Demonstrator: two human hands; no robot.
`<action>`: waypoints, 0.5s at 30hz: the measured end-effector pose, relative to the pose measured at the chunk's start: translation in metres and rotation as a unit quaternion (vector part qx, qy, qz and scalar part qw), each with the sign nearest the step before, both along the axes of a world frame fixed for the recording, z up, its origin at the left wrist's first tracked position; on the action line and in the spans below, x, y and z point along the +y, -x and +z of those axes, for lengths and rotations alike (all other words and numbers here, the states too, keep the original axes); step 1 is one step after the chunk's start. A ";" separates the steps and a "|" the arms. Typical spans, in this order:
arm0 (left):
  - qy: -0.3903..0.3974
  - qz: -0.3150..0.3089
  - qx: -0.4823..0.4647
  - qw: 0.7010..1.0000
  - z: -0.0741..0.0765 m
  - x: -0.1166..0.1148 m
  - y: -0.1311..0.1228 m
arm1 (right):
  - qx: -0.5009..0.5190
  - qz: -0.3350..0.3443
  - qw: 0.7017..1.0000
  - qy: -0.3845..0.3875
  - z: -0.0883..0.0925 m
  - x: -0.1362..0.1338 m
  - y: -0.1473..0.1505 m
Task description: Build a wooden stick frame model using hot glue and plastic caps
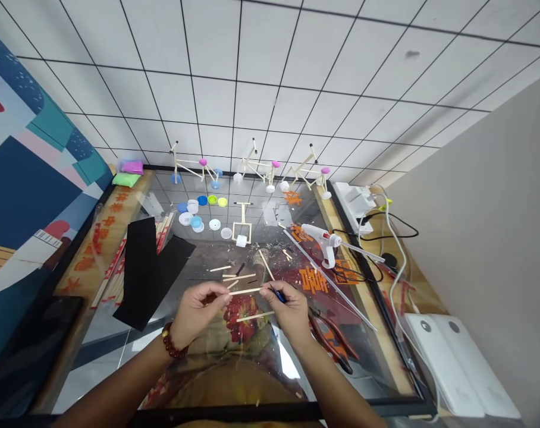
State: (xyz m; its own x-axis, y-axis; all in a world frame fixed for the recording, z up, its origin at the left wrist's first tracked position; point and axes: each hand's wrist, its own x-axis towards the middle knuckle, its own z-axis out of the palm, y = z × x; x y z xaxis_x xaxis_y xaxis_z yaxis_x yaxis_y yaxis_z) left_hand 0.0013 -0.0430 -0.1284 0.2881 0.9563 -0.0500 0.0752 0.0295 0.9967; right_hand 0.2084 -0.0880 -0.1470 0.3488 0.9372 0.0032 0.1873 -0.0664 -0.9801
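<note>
A short pale wooden stick [245,291] is held level between my two hands over the glass table. My left hand [203,309] pinches its left end between thumb and fingers. The right end is pinched by my right hand [290,306], which also has a dark blue tool [278,294] tucked in its fingers. Loose sticks [238,276] lie just beyond my hands, and another stick [255,317] lies nearer to me. Farther off, a small stick frame [242,223] rests beside a white cap [241,241].
Three stick models [187,163] stand along the wall, behind colourful bottle caps [202,201]. A white glue gun [323,241] and red-handled pliers [332,342] are on the right. Black sheets [140,267] cover bundled chopsticks on the left. A power strip [354,202] sits at the right.
</note>
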 end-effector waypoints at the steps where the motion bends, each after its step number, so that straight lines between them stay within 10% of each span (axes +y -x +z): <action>1: -0.034 -0.002 0.025 0.999 0.000 0.000 0.000 | -0.007 0.001 1.000 -0.002 -0.001 0.000 0.001; 10: -0.149 0.013 0.085 0.985 0.002 0.005 0.003 | -0.186 0.014 0.980 -0.074 0.011 -0.004 -0.019; 15: -0.075 0.043 0.039 0.995 -0.002 0.009 0.008 | -0.393 0.166 0.900 -0.092 0.017 -0.008 -0.021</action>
